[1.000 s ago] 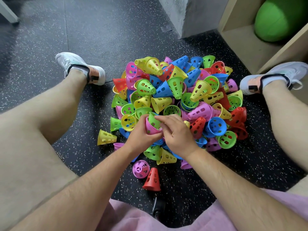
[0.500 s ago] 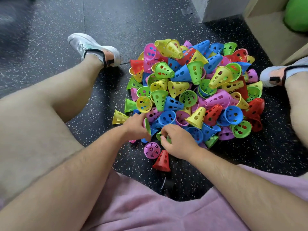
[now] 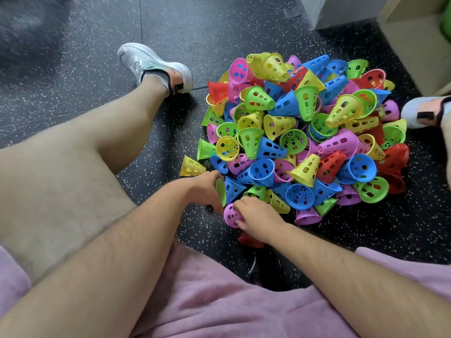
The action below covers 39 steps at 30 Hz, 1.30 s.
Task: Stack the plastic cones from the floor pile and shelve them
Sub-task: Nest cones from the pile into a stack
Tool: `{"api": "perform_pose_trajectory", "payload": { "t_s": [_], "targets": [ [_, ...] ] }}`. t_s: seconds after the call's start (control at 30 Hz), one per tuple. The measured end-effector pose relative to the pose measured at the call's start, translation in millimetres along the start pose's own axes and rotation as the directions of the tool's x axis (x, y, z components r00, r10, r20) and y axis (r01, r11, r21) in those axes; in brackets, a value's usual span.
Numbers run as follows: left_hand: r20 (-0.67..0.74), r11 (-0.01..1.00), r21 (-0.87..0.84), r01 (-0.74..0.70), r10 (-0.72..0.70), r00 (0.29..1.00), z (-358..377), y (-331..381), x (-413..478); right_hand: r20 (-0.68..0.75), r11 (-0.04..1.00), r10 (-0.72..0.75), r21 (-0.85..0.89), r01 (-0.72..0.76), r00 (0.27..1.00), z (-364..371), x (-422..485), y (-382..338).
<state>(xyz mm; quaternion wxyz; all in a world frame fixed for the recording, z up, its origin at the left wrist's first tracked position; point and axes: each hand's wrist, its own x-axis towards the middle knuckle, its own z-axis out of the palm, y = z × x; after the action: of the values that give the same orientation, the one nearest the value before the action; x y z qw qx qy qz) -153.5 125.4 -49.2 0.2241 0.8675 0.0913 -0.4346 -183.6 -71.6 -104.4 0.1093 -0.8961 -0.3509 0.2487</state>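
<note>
— Black speckled rubber floor (image 3: 73, 57) is filling the view, and a person in pink shorts (image 3: 207, 308) is sitting on it with bare legs spread.
— What is lying on it?
— A heap of perforated plastic cones (image 3: 305, 132), yellow, green, blue, red and purple, is sitting between the legs, near a pale wooden shelf (image 3: 412, 45) at the upper right.
— What are the hands doing?
— Both are working at the near edge of the heap. The left hand (image 3: 205, 189) is curling its fingers round a green cone (image 3: 220, 192). Just beside it, the right hand (image 3: 258, 217) is pinching a purple cone (image 3: 230, 215) between thumb and fingers, above a red cone (image 3: 251, 241) partly hidden under the wrist.
</note>
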Motion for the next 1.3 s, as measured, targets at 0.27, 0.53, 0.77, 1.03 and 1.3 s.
{"api": "perform_pose_trajectory", "payload": {
  "t_s": [0.27, 0.53, 0.77, 1.03, 1.3],
  "targets": [
    [-0.05, 0.985, -0.151, -0.084, 0.077, 0.996, -14, 11, -3, -0.323, 0.83, 0.326, 0.548, -0.105, 0.889, -63, -32, 32],
    [-0.211, 0.881, -0.37, -0.294, 0.229, 0.95, 3, 42, -1, -0.385, 0.712, 0.286, 0.698, 0.075, 0.878, -82, -25, 34],
    [-0.288, 0.833, -0.432, -0.346, 0.236, 0.928, 7, 46, -1, -0.409, 0.797, 0.257, 0.602, 0.047, 0.876, -85, -23, 37],
    [-0.3, 0.788, -0.464, -0.404, 0.29, 0.909, 16, 49, -1, -0.518, 0.793, 0.281, 0.599, 0.108, 0.808, -83, -19, 37],
    [-0.283, 0.803, -0.467, -0.371, 0.262, 0.923, 18, 38, 8, -0.31, 0.839, 0.199, 0.545, 0.002, 0.93, -72, -26, 36]
  ]
}}
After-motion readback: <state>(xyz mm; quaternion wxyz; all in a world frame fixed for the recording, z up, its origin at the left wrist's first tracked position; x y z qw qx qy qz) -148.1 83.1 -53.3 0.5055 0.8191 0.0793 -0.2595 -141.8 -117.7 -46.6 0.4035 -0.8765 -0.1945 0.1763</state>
